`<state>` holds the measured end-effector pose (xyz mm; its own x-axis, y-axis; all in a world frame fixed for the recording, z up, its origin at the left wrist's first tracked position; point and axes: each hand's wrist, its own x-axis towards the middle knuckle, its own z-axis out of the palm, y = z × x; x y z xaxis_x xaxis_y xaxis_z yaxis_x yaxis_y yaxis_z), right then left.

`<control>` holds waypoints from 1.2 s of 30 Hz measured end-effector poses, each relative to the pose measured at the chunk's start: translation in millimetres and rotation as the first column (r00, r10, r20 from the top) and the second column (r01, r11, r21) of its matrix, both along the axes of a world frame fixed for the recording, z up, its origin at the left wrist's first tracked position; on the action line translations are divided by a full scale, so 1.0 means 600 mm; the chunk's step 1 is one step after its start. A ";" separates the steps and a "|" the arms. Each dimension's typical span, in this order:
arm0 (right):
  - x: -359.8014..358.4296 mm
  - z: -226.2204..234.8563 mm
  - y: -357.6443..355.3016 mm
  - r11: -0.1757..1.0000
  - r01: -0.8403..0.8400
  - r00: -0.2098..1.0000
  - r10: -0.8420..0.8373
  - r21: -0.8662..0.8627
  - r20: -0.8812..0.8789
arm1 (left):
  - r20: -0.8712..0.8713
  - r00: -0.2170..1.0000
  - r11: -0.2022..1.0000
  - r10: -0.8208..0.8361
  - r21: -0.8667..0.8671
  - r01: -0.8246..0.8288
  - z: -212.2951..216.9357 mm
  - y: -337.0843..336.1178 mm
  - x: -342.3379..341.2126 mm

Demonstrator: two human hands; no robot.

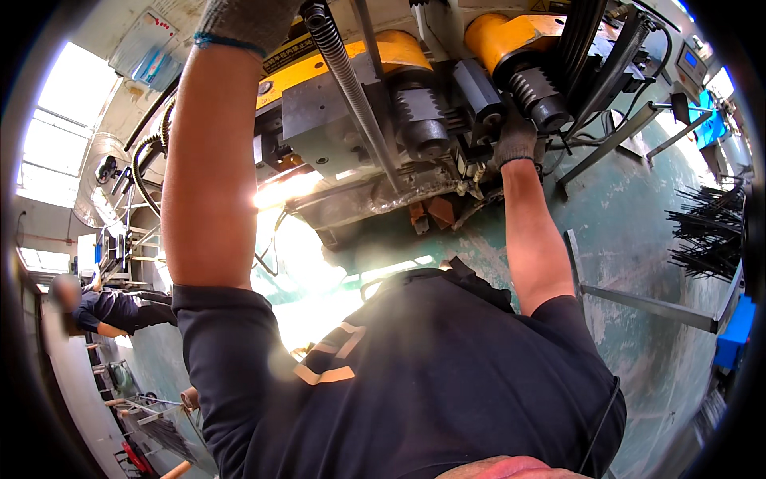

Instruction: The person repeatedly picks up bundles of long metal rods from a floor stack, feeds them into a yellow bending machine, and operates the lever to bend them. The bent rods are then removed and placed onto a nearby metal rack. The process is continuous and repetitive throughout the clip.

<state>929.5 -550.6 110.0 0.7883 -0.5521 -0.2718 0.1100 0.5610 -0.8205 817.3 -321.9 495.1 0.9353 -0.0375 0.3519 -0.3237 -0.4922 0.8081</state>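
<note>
**Gloved hands up at the thread-rolling machine**

Nearest the camera is the person's own dark navy shirt (431, 375), with both bare forearms rising from it toward the machine, so the work sits at arm's length ahead. The right hand (515, 140), in a grey knit glove, is pressed in just below and between the two dark ribbed rolling dies, the left die (420, 120) and the right die (536, 94). Its fingers are curled closed around something small at the gap, but the glove hides what they grip; it is probably held there because that gap is where a piece would sit between the dies. A long threaded rod (351, 88) runs slanting down from the top edge past the left die, just to the left of the right hand and not touching it.

The left hand (243, 20), also in a grey glove with a blue cuff, reaches high over the yellow machine housing (399, 48); it is cut off by the top edge, so I cannot tell whether its fingers are open or closed, or what they touch.

Beyond, on the green floor (638, 207) to the right, lies a bundle of thin dark rods (710, 231). Far left, another person in dark clothes (120, 307) bends near a standing fan (108, 172) under bright windows
</note>
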 end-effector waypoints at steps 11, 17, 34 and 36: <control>-0.001 -0.007 -0.007 0.933 -0.159 0.977 0.103 0.321 0.186 | 0.261 0.957 0.991 0.129 -0.014 -0.130 -0.014 -0.033 -0.029; -0.017 -0.075 0.029 0.921 -0.364 0.883 0.293 0.141 0.367 | 0.371 0.921 0.980 -0.119 0.192 0.049 0.016 0.114 0.077; -0.026 -0.040 -0.008 0.911 -0.202 0.966 0.125 0.359 0.228 | 0.213 0.971 0.991 -0.106 -0.056 0.121 0.030 0.069 0.071; -0.021 -0.044 -0.009 0.905 -0.209 0.964 0.127 0.370 0.234 | 0.226 0.970 0.992 -0.093 -0.065 0.110 0.030 0.068 0.069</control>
